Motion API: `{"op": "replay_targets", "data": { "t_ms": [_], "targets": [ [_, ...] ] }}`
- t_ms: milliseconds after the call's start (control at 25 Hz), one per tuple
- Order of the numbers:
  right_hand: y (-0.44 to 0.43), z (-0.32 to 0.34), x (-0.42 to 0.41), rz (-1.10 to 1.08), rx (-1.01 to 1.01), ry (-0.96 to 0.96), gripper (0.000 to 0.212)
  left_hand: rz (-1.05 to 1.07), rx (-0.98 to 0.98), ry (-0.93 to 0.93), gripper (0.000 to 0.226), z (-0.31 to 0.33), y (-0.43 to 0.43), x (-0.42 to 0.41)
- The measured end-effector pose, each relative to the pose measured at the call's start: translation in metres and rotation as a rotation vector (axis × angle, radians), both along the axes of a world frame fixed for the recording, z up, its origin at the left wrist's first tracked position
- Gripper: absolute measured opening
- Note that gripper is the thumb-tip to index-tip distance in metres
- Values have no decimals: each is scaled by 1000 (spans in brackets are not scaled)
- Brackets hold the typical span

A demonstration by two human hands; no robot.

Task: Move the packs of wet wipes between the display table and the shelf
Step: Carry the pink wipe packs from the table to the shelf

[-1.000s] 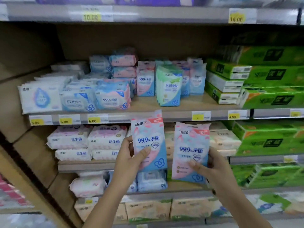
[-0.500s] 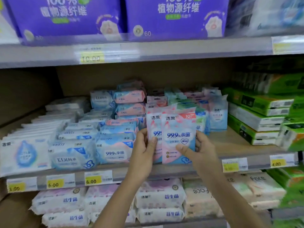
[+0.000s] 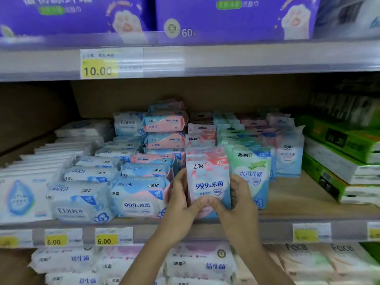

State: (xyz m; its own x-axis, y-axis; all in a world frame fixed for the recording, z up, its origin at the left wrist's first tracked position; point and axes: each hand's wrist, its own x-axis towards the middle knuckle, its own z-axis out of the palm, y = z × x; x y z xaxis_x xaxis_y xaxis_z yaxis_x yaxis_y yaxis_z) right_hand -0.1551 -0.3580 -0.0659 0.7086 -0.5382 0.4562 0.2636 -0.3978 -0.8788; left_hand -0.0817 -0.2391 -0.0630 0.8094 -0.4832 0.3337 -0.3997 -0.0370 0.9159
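Note:
Two pink-and-blue packs of wet wipes [image 3: 207, 177] stand upright, one behind the other, at the front of the middle shelf [image 3: 287, 204]. My left hand [image 3: 181, 204] grips their left side and my right hand [image 3: 240, 200] grips their right side, thumbs meeting over the lower front. Only the front pack's face shows; the one behind peeks out along the top. More packs of the same kind [image 3: 200, 138] stand in a row behind them.
Green-and-blue wipe packs [image 3: 251, 171] stand just right of my hands, larger blue packs [image 3: 141, 196] just left. Green tissue boxes [image 3: 339, 161] fill the right end. Purple packages [image 3: 226, 15] sit on the shelf above, white packs [image 3: 201, 262] below. Price tags line the shelf edges.
Both hands carried the two packs up from in front of the lower shelves, brought them together, and set them upright at the front of the pink row on the middle shelf.

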Motion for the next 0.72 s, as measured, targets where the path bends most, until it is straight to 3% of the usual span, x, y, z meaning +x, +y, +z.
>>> {"op": "replay_targets", "data": {
  "t_ms": [240,400,720],
  "targets": [
    [0,-14,-8,-106,-213,73,54,274,159,-269,67,-6,5,-17],
    [1,-12,1,-146,-330,128,63,325,141,-254,80,-5,2,-18],
    [10,13,40,-189,-419,301,67,411,152,-198,77,13,-27,-1]
  ]
}}
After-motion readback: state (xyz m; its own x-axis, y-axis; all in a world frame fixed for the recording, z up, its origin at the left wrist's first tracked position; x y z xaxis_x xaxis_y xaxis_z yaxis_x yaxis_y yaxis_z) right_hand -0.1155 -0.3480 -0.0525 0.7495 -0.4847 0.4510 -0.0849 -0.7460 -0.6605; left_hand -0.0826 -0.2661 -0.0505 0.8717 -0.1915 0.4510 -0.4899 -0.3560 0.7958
